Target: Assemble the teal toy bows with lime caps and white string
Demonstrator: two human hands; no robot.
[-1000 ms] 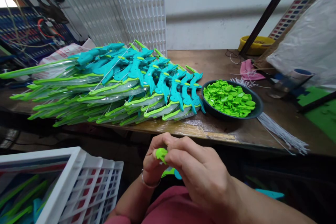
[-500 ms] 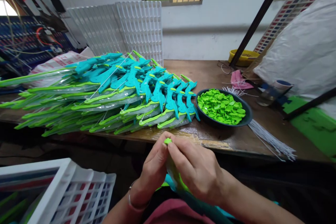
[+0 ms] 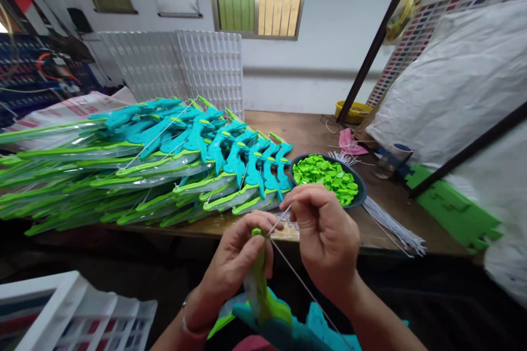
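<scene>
I see left hand (image 3: 236, 260) closed round bow (image 3: 259, 290) tip, just in front of bowl (image 3: 357, 197). Right hand (image 3: 329, 236) pinches string (image 3: 296, 277) there (far end out of sight). Pile (image 3: 164, 164) of strung bows left of bowl; this one, I judge, only half strung.

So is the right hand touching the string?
Touching. Head view: the right hand pinches the white string; the left hand grips the green bow.
</scene>
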